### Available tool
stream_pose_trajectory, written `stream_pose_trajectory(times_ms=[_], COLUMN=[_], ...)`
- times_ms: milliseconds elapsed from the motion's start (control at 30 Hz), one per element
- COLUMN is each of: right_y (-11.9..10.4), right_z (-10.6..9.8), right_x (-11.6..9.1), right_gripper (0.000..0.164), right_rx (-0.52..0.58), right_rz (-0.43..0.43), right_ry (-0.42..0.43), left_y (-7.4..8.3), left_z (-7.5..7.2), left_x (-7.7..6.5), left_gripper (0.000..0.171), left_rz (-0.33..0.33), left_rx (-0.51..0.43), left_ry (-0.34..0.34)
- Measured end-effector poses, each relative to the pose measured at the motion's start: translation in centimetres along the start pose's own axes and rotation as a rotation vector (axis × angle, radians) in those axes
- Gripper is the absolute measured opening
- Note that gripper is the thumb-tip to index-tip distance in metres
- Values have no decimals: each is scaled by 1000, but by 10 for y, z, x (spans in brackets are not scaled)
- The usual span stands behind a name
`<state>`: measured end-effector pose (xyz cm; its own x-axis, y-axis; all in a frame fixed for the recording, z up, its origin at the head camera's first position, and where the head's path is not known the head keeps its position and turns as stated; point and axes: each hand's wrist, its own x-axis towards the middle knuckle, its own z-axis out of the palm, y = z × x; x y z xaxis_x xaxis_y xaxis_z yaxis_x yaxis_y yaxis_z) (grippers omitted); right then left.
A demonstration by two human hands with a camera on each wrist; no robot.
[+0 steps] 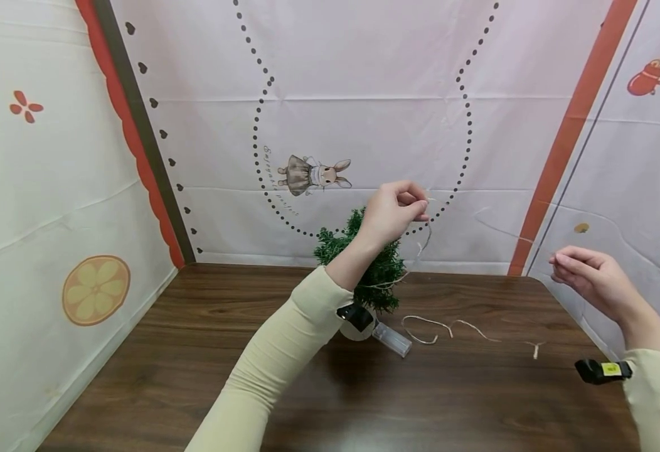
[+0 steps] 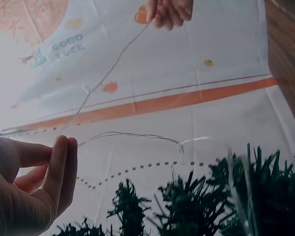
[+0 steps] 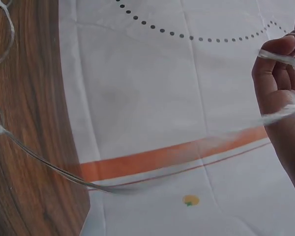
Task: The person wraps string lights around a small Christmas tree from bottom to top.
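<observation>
A thin string-light wire (image 2: 78, 110) runs taut between my two hands in the left wrist view. Thumb and fingertips of my left hand (image 1: 393, 210) pinch it above and in front of a small green artificial tree (image 1: 383, 267). Farther right and lower, my right hand (image 1: 595, 280) pinches another stretch of the wire between thumb and fingers, past the table's right edge in the head view. From the left hand, wire hangs down to the branches. My left forearm partly hides the tree and its round pale base (image 1: 358, 333).
Beside the base lies a clear plastic box (image 1: 393, 339) on the brown wooden table (image 1: 448, 402). Loose wire (image 1: 420, 319) curls over the tabletop to its right. Printed cloth (image 1: 364, 138) hangs behind the table and along both sides.
</observation>
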<state>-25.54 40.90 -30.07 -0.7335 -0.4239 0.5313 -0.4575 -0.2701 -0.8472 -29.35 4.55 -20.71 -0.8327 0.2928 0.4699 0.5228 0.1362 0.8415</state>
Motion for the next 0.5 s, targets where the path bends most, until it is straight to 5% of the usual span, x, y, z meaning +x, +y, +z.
stream_pose_trajectory(times_ms=[233, 500], right_y=[5, 2], right_z=[-12, -14], right_x=[-11, -13], right_gripper=[46, 45], right_rx=[178, 133], right_rz=[-38, -89], right_ry=[-24, -45], left_y=[0, 4], left_z=[-15, -26], left_x=[5, 8], left_gripper=[5, 4], left_rz=[1, -24], left_rx=[22, 48], left_ry=[15, 2])
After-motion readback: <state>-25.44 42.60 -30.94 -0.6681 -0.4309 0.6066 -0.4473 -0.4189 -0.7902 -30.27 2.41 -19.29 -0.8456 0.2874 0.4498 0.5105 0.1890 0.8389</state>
